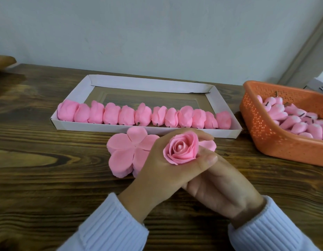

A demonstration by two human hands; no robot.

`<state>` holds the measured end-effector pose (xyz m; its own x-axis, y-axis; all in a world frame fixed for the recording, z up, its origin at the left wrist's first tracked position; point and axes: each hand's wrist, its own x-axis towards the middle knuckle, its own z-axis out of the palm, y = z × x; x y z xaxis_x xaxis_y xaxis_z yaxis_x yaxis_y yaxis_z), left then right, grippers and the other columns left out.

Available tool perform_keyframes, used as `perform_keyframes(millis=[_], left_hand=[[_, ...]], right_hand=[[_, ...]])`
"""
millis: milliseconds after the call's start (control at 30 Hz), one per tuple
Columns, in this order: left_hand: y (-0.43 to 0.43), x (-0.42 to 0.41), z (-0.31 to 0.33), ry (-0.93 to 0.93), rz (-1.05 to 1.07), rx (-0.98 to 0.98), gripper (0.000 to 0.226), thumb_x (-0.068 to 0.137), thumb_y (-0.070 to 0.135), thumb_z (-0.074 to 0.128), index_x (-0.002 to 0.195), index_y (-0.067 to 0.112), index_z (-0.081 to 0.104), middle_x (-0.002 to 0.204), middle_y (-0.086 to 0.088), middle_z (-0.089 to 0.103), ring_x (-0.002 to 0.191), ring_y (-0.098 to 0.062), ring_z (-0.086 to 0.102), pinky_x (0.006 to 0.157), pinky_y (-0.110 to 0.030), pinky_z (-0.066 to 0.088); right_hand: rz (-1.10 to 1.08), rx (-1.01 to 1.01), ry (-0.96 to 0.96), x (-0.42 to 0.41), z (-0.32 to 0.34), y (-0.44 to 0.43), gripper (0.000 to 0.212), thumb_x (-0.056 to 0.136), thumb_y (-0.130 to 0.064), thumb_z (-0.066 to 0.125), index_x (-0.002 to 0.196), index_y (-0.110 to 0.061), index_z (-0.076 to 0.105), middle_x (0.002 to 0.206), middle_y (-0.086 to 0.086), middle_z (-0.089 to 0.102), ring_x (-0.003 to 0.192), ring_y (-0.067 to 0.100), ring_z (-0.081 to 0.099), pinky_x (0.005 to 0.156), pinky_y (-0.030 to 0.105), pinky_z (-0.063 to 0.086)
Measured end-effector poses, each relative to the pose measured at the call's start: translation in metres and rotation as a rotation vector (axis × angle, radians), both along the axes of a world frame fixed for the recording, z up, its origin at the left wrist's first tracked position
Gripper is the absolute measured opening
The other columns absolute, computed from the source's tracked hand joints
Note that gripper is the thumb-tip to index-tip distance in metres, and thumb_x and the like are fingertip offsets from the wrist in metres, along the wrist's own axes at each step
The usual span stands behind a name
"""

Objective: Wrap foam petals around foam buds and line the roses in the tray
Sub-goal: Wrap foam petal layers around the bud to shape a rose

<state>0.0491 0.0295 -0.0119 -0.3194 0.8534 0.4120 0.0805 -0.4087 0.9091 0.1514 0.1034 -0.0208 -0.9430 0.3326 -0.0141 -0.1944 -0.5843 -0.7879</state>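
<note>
The person holds a finished pink rose (180,151) in front of the chest, above the wooden table (48,160), with its open face turned up toward the camera. The left hand (157,169) grips it: the fingers curl over the far side of the bloom and the thumb presses along the near right side, so the rose sits in the crook between them. The right hand (220,187) lies below and to the right, touching the underside of the left hand. Its fingers run beneath the left palm and are hidden, so it cannot be told whether they hold the base of the rose or only support the other hand. Both wrists wear pale ribbed sleeves (110,227).

Just behind and left of the left hand, a stack of flower-shaped pink petals (124,153) rests on the table, partly covered by the hand. Its far edge lies against the near wall of the white cardboard tray (175,131).

Inside the tray, a row of pink roses (144,115) lies side by side along the near wall, from the left end almost to the right end. The strip behind them is bare.

To the right, well apart from the hands, an orange perforated basket (265,134) holds a heap of pink buds (292,120).
</note>
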Motion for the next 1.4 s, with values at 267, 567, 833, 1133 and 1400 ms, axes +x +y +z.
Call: perform_keyframes(millis=[267,567,833,1133,1400], left_hand=[[0.003,-0.001,-0.002,0.029,0.085,0.068,0.014,0.075,0.005,0.072,0.087,0.014,0.071,0.092,0.010,0.073,0.091,-0.002,0.067,0.077,-0.011,0.049],[0.006,-0.003,-0.005,0.038,0.313,0.066,0.027,0.065,0.035,0.073,0.074,0.012,0.062,0.070,0.000,0.065,0.069,-0.017,0.063,0.068,-0.030,0.054],[0.007,-0.001,-0.009,0.018,0.271,-0.127,0.035,0.057,0.019,0.067,0.081,0.041,0.055,0.075,0.041,0.060,0.074,0.019,0.058,0.063,-0.001,0.044],[0.011,-0.001,-0.007,0.020,0.246,-0.056,0.023,0.062,0.011,0.072,0.076,0.026,0.061,0.067,0.007,0.064,0.062,-0.006,0.060,0.056,-0.022,0.052],[0.011,0.000,-0.006,0.029,0.227,-0.064,0.022,0.061,0.015,0.071,0.076,0.027,0.060,0.068,0.014,0.065,0.062,0.001,0.059,0.057,-0.013,0.049]], right_hand=[[-0.058,0.053,-0.022,0.002,0.002,0.000,0.046,0.087,-0.021,0.059,0.128,0.000,0.055,0.127,0.020,0.059,0.120,0.030,0.056,0.104,0.046,0.044],[-0.801,0.757,-0.021,0.009,0.004,0.006,0.009,0.081,-0.012,0.063,0.086,-0.019,0.065,0.088,0.002,0.068,0.080,0.019,0.068,0.068,0.025,0.054],[-0.869,1.576,0.017,0.008,0.007,-0.002,0.015,0.084,-0.011,0.058,0.097,-0.017,0.062,0.113,0.010,0.055,0.116,0.004,0.051,0.094,0.011,0.035],[-1.038,1.627,-0.120,0.009,0.005,-0.001,0.016,0.083,-0.010,0.059,0.093,-0.006,0.071,0.113,0.008,0.057,0.109,0.023,0.057,0.094,0.022,0.040],[-1.003,1.641,-0.105,0.008,0.004,0.000,0.014,0.083,-0.014,0.060,0.089,-0.007,0.071,0.117,0.006,0.053,0.111,0.026,0.057,0.093,0.024,0.042]])
